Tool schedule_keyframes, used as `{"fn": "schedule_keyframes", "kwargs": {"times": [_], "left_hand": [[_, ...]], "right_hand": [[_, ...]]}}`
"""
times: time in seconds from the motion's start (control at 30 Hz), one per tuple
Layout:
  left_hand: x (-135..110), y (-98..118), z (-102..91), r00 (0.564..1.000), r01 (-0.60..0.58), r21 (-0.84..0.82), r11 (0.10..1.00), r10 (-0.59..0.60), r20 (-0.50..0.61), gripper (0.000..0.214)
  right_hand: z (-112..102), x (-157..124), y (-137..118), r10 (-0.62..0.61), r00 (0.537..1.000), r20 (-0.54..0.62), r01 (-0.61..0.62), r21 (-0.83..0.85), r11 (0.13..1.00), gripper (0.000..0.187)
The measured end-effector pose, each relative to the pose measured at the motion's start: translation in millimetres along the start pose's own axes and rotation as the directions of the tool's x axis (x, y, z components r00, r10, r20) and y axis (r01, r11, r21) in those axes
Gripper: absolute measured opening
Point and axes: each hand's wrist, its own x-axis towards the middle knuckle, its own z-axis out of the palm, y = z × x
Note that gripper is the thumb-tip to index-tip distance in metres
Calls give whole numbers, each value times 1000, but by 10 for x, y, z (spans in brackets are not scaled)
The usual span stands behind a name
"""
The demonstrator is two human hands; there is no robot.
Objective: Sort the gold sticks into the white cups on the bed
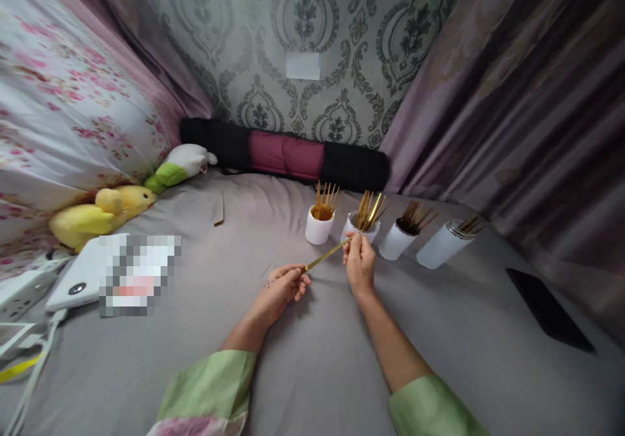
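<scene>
A thin, flat gold stick slants between my hands above the grey bedsheet. My left hand pinches its lower, nearer end between thumb and fingers. At the upper end, the fingertips of my right hand are closed on the stick. Just behind my right hand is a white cup with gold sticks poking out, its front partly hidden. To its left stands a smaller white cup of gold sticks. On the right, another white cup and a taller, leaning white container hold darker-looking sticks.
A bent thin stick lies alone on the sheet. At left are plush toys, a white device with a cable and a power strip. A black phone-like slab lies right. A black-and-maroon roll lines the wall.
</scene>
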Motion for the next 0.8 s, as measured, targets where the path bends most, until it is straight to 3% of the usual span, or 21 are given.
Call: {"fn": "schedule_keyframes", "kwargs": {"times": [0.8], "left_hand": [[56,-47,-25,999,-27,-71,997,25,-34,19]], "right_hand": [[-144,114,-95,60,998,-25,-55,144,988,34]]}}
